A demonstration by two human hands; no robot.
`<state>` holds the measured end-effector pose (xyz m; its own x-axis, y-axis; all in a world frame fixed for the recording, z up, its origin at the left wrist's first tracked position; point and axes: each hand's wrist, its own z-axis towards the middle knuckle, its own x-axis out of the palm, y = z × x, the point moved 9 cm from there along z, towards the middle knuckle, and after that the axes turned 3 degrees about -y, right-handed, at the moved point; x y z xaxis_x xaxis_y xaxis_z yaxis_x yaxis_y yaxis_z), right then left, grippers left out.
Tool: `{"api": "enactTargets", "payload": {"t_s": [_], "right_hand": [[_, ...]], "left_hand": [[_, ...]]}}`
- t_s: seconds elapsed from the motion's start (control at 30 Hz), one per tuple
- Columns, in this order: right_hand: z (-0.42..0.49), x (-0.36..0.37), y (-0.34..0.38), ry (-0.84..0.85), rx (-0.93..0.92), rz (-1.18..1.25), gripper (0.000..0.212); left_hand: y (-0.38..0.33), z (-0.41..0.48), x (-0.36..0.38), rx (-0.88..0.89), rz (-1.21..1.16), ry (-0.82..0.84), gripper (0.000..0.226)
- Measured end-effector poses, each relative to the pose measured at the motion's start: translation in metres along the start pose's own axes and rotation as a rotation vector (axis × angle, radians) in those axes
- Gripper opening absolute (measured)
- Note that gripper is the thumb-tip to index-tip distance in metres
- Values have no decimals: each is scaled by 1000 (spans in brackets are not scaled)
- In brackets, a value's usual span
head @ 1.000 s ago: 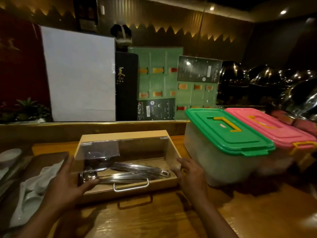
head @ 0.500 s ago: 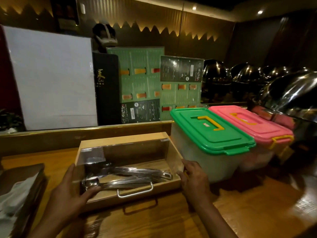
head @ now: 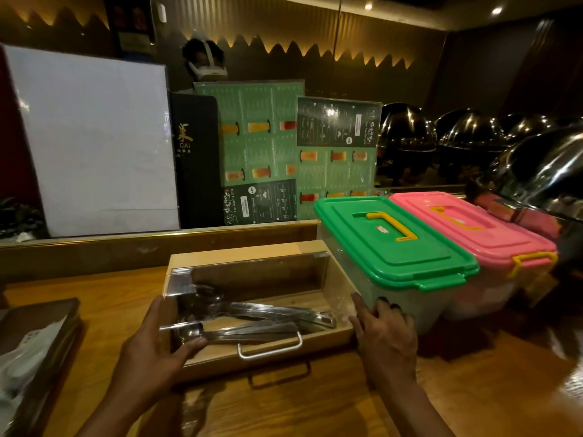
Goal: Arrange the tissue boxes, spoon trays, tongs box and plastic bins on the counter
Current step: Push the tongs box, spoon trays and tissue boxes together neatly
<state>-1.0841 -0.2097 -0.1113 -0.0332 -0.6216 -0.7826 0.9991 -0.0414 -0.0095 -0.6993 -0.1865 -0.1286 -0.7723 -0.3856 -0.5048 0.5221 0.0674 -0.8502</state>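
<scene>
A wooden tongs box (head: 252,252) with a clear lid and a metal handle sits on the wooden counter (head: 315,405), holding steel tongs (head: 252,320). My left hand (head: 151,351) grips its left front corner. My right hand (head: 386,339) presses against its right end, close to the green-lidded plastic bin (head: 394,241). A pink-lidded plastic bin (head: 473,222) stands touching the green one on its right. At the left edge lies a dark tray (head: 34,339) with white items in it.
Behind the counter's raised ledge (head: 157,239) stand a white board (head: 91,140), a black menu (head: 195,159) and green menu cards (head: 262,146). Shiny domed chafing-dish lids (head: 542,165) crowd the right side. A small plant (head: 15,216) sits at far left.
The tongs box has slid right with both hands on it and now lies close against the green bin. The view has shifted right, so the tray at the left is mostly cut off.
</scene>
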Motion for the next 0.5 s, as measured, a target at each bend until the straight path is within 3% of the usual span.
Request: {"api": "enactTargets", "payload": {"t_s": [0.23, 0.5], "right_hand": [[1, -2, -3, -76, -19, -26, 42], [-3, 3, -8, -48, -8, -34, 38]], "left_hand": [[2, -4, 0, -15, 3, -13, 114], [9, -1, 0, -8, -36, -6, 109]]}}
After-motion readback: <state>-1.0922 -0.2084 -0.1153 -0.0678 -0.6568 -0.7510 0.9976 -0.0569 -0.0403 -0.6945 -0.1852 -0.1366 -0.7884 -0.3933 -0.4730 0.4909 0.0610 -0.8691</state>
